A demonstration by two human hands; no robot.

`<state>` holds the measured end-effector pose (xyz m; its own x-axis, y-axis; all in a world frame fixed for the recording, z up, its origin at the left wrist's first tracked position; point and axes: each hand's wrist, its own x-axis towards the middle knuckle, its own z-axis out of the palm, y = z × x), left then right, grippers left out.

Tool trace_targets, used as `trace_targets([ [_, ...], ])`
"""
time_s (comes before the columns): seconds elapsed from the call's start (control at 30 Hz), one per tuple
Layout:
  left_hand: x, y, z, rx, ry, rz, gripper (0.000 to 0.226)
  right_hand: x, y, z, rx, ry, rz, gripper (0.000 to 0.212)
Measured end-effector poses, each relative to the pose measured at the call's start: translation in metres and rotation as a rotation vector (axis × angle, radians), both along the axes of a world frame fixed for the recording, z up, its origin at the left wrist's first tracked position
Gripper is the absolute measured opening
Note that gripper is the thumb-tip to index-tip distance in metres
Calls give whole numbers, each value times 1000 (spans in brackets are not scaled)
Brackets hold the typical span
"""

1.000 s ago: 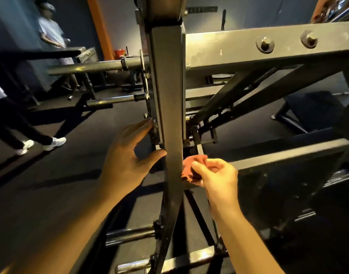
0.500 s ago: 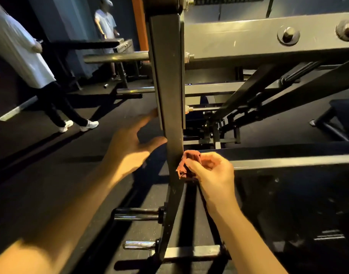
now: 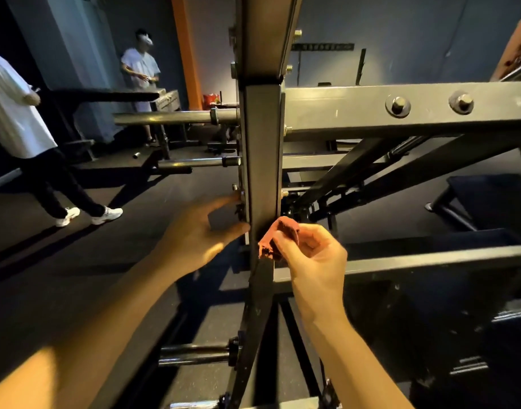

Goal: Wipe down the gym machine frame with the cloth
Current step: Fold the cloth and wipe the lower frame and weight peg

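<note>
The left hand (image 3: 194, 240) is bracing, fingers straight and open, against the left side of the frame's upright post (image 3: 263, 160). The red cloth (image 3: 278, 234) is pressing on the post's front face, pinched in the right hand (image 3: 315, 258). Wiping seems to be underway; the next move is sliding the cloth along the post with steady pressure.

Rust-red cloth (image 3: 278, 236), dark grey machine frame (image 3: 263, 160), orange pillar (image 3: 185, 51), black floor (image 3: 76, 261), white shirts, white trainers (image 3: 107, 215)
</note>
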<state>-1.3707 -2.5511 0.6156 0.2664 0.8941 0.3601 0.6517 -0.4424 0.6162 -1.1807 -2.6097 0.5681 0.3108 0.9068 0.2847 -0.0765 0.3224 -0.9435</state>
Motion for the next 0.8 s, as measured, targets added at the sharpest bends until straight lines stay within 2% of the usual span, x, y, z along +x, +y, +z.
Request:
trace_targets([
  [0.13, -3, 3, 0, 50, -34, -36, 38, -5, -10, -16, -103, -29, -7, 17],
  [0.27, -6, 7, -2, 4, -94, -55, 38, -8, -1, 11, 60, -98, -54, 15],
  [0.43, -6, 10, 10, -30, -98, -189, 36, -16, -9, 5, -29, -190, -50, 14],
  [0.63, -10, 14, 27, 33, -160, -252, 33, -14, 11, 85, 392, -523, -206, 13],
  [0.73, -9, 14, 36, 98, -215, -262, 35, -14, 17, 93, 468, -583, -317, 19],
  [0.8, -8, 16, 39, 118, -242, -257, 36, -19, 12, 74, 408, -624, -293, 23],
])
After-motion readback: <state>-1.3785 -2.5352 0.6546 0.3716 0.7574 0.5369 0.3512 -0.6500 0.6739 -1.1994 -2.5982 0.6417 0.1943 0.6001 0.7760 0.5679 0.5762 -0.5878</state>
